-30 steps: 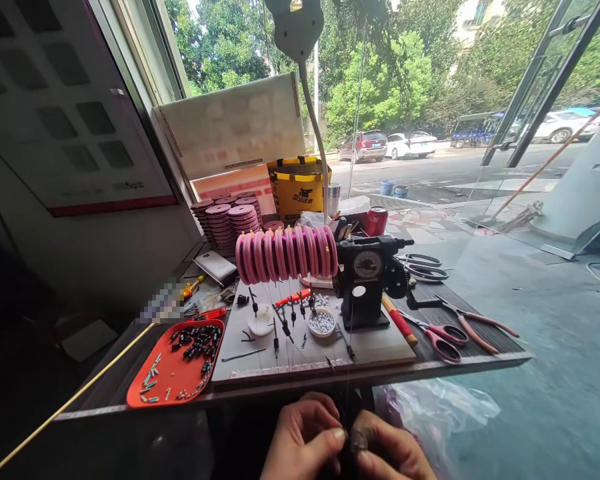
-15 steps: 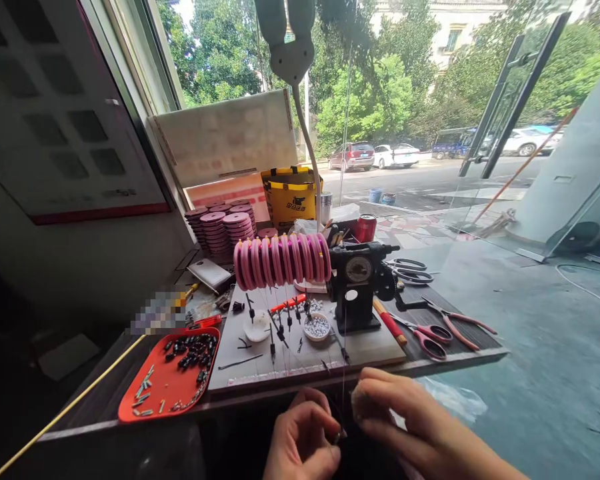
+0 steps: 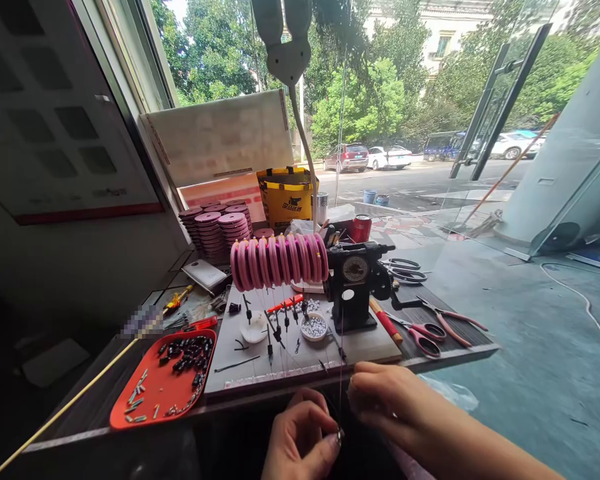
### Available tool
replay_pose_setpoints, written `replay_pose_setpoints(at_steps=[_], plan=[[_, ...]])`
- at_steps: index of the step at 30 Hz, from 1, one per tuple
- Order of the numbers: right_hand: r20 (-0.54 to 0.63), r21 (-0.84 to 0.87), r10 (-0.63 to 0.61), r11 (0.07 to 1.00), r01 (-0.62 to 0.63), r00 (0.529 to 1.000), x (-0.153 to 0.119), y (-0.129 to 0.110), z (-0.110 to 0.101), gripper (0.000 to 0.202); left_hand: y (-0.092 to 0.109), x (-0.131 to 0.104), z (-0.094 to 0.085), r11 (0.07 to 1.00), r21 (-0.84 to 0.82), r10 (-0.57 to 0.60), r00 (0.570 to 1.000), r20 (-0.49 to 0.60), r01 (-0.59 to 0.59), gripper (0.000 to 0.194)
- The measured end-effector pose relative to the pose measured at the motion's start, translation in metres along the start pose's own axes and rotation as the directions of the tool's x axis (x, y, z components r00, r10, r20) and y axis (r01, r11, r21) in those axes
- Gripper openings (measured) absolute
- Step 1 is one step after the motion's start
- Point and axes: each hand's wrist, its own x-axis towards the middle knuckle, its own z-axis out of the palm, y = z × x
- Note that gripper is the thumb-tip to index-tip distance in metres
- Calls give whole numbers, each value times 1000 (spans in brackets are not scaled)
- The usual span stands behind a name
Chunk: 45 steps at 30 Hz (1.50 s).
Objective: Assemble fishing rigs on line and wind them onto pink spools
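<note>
My left hand (image 3: 305,437) is at the bottom centre, its thumb and forefinger pinched on a small shiny piece (image 3: 339,435) at the lower end of a thin line (image 3: 341,373). Just right of that line, my right hand (image 3: 390,400) has its fingers curled together; what they hold, if anything, is hidden. Above both hands, a row of pink discs (image 3: 280,260) sits on the black winding machine (image 3: 355,287). Threads hang from the discs, with small black pieces (image 3: 270,350) over the pale board (image 3: 295,367).
A red tray (image 3: 147,393) with black beads and metal bits lies left. The white bead dish (image 3: 313,328) is on the board. Red-handled scissors (image 3: 427,340), pliers (image 3: 455,323) and black scissors (image 3: 405,270) lie right. Stacked pink discs (image 3: 210,233) and a yellow bag (image 3: 287,200) stand behind.
The view has shifted slightly, moving the table items left in the picture. My right hand has turned a little, its fingers now lower and more hidden. My left hand keeps its pinch.
</note>
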Motion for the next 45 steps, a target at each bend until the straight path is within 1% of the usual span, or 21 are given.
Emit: replay_pose_setpoints(at_steps=[3, 5, 7, 9, 11, 12, 14, 16, 18, 23, 27, 31, 34, 37, 39, 42, 45], plan=[[17, 17, -40, 999, 40, 999, 2, -2, 2, 21, -1, 0, 1, 1000, 26, 10, 1000, -6, -10, 18], [7, 53, -29, 998, 29, 1000, 3, -2, 5, 19, -1, 1, 2, 1000, 26, 14, 1000, -5, -14, 21], [-27, 126, 8, 992, -4, 1000, 4, 2, 10, 17, 1, 2, 2, 1000, 3, 3, 1000, 8, -3, 24], [-59, 250, 51, 968, -34, 997, 5, 7, 17, 15, 3, 2, 1, 1000, -7, -20, 999, 46, 21, 25], [-72, 395, 91, 917, -56, 993, 6, 12, 23, 13, 5, 2, 0, 999, 4, -38, 996, 85, 38, 21], [-78, 451, 113, 890, -66, 991, 6, 14, 26, 13, 6, 2, 0, 999, 3, -39, 995, 87, 39, 16], [-83, 512, 146, 855, -83, 986, 5, 15, 28, 13, 5, 1, 0, 999, -24, -34, 998, 52, 35, 5], [-86, 507, 159, 857, -94, 984, 5, 13, 28, 14, 3, 1, 1, 998, -61, -35, 999, 5, 35, 16], [-87, 479, 154, 873, -94, 984, 5, 11, 27, 13, 1, 1, 1, 996, -73, -50, 999, -16, 48, 22], [-89, 438, 132, 895, -80, 987, 5, 6, 29, 12, 3, 2, -1, 997, -44, -56, 998, 10, 57, 27], [-101, 409, 98, 911, -48, 990, 6, 6, 31, 11, 4, 3, -2, 998, -20, -58, 998, 32, 58, 27], [-107, 369, 61, 929, -17, 992, 6, 7, 31, 8, 3, 3, -2, 996, -53, -68, 998, 15, 69, 27], [-108, 320, 41, 947, -4, 993, 6, 9, 32, 8, 1, 4, -2, 994, -66, -79, 996, 33, 81, 28], [-110, 270, 20, 963, 11, 994, 5, 10, 34, 8, -1, 4, -2, 994, -97, -48, 998, 51, 53, 28], [-107, 259, 11, 966, 18, 994, 5, 10, 36, 8, -2, 4, -1, 992, -126, -25, 998, 55, 32, 23], [-108, 258, -4, 966, 32, 994, 5, 9, 37, 8, -5, 4, 0, 989, -144, -26, 997, 72, 36, 6], [-124, 309, -4, 950, 42, 992, 3, 8, 35, 9, -7, 5, 0, 981, -169, -81, 990, 118, 100, 20]])
